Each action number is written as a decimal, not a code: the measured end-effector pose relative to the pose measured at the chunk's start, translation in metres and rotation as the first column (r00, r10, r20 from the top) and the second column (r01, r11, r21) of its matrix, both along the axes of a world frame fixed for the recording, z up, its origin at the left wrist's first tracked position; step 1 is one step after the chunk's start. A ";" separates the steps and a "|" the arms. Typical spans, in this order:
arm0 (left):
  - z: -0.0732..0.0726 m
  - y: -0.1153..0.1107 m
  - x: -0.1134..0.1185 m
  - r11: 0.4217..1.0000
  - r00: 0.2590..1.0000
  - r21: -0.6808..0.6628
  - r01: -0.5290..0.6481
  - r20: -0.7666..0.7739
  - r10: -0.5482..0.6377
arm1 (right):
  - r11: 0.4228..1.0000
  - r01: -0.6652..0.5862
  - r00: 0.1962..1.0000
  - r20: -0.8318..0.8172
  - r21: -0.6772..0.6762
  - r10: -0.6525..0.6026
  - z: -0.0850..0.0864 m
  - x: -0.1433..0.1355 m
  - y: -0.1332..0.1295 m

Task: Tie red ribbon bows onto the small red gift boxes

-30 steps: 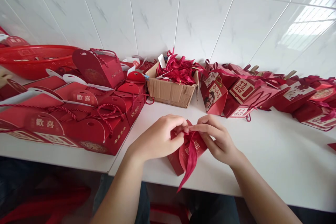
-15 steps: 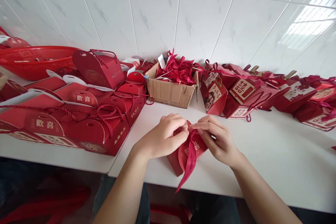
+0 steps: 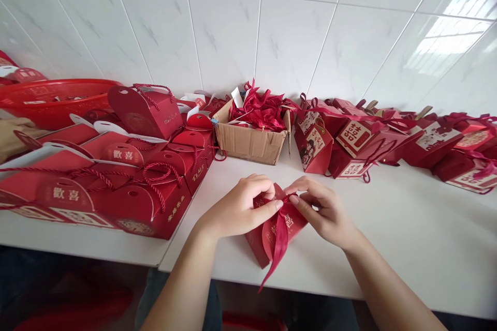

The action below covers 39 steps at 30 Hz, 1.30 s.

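Note:
A small red gift box (image 3: 256,242) with printed characters sits on the white table near its front edge. A dark red ribbon (image 3: 281,243) is gathered at the top of the box, one tail hanging down its front and past the table edge. My left hand (image 3: 246,204) is closed at the box's top left, thumb and fingers pinching at the ribbon's gathered part. From the right, my right hand (image 3: 320,209) pinches the ribbon between thumb and fingers. My fingers partly hide the knot area.
A cardboard box (image 3: 250,146) full of red ribbons stands ahead by the tiled wall. Several red boxes with cord handles (image 3: 151,212) crowd the left, beside a red plastic basket (image 3: 73,90). Ribboned gift boxes (image 3: 351,139) line the back right. A table seam runs left of my hands.
My left fingers have opened slightly from their tight pinch, and my right fingers have drawn a little of the ribbon rightward. The view has tilted slightly upward.

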<state>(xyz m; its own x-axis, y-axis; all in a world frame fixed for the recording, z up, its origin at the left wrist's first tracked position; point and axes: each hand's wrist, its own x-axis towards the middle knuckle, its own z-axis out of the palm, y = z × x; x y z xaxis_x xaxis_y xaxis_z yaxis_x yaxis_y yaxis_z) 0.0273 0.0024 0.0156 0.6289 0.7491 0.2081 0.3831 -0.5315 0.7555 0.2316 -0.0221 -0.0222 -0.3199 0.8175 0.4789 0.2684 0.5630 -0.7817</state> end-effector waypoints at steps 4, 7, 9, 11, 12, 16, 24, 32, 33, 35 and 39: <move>0.002 0.001 -0.003 1.000 1.000 -0.013 0.013 -0.002 -0.013 | 0.997 -0.059 0.996 0.067 0.051 0.056 0.005 0.003 -0.001; 0.001 0.001 -0.003 1.000 1.000 -0.028 0.010 0.004 -0.010 | 0.988 -0.111 0.986 0.135 0.103 0.096 0.009 0.006 0.000; 0.000 0.002 -0.002 0.999 1.000 -0.034 -0.004 0.013 0.004 | 0.984 -0.134 0.981 0.156 0.120 0.115 0.010 0.008 0.001; -0.002 0.003 -0.001 0.999 1.000 -0.034 -0.014 0.019 0.015 | 0.982 -0.135 0.981 0.161 0.136 0.112 0.011 0.009 0.003; -0.002 0.003 0.000 0.999 1.000 -0.033 -0.015 0.020 0.016 | 0.982 -0.126 0.982 0.159 0.140 0.103 0.010 0.009 0.003; -0.004 0.003 0.002 0.999 1.000 -0.033 0.003 0.027 -0.002 | 0.989 -0.084 0.990 0.126 0.120 0.069 0.009 0.010 0.004; -0.004 0.003 0.001 0.999 0.999 -0.045 0.007 0.047 -0.005 | 0.996 -0.053 0.998 0.027 0.069 0.051 0.007 0.011 0.004; -0.006 0.004 0.001 0.998 0.995 -0.017 0.056 0.083 -0.054 | 0.994 -0.092 0.996 0.000 0.053 0.092 0.004 0.008 0.004; -0.007 0.004 0.002 0.998 0.994 -0.024 0.058 0.090 -0.056 | 0.994 -0.094 0.996 -0.001 0.055 0.095 0.004 0.008 0.004; -0.007 0.004 0.002 0.998 0.993 -0.035 0.057 0.102 -0.053 | 0.994 -0.092 0.996 0.000 0.065 0.092 0.004 0.008 0.005; -0.006 0.003 0.001 0.998 0.993 -0.038 0.049 0.110 -0.045 | 0.992 -0.082 0.997 0.009 0.094 0.081 0.004 0.008 0.005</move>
<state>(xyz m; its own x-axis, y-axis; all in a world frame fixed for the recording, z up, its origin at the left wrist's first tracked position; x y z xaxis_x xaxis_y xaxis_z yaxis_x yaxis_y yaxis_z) 0.0286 0.0058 0.0095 0.6388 0.7284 0.2475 0.2728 -0.5153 0.8124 0.2394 -0.0171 -0.0184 -0.3859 0.7399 0.5510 0.2223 0.6542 -0.7229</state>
